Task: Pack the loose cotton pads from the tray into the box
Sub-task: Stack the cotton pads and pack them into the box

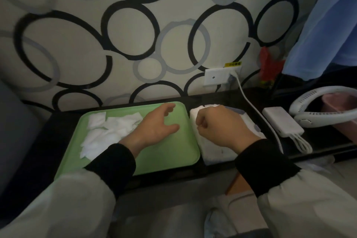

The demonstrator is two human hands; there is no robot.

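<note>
Rounded green plastic tray [173,152] on dark table [61,131]. Loose white square cotton pads [108,131] heaped in tray's left half. Left hand [156,123] over tray's middle, just right of pads, fingers spread and loose, holding nothing. White box [214,152] just beside tray's right edge. Right hand [222,125] above it, fingers curled; whether it pinches a pad, cannot tell.

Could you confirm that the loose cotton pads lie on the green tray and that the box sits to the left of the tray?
Not quite. The head view shows the box to the right of the green tray, not to its left. The loose cotton pads do lie on the tray.
</note>
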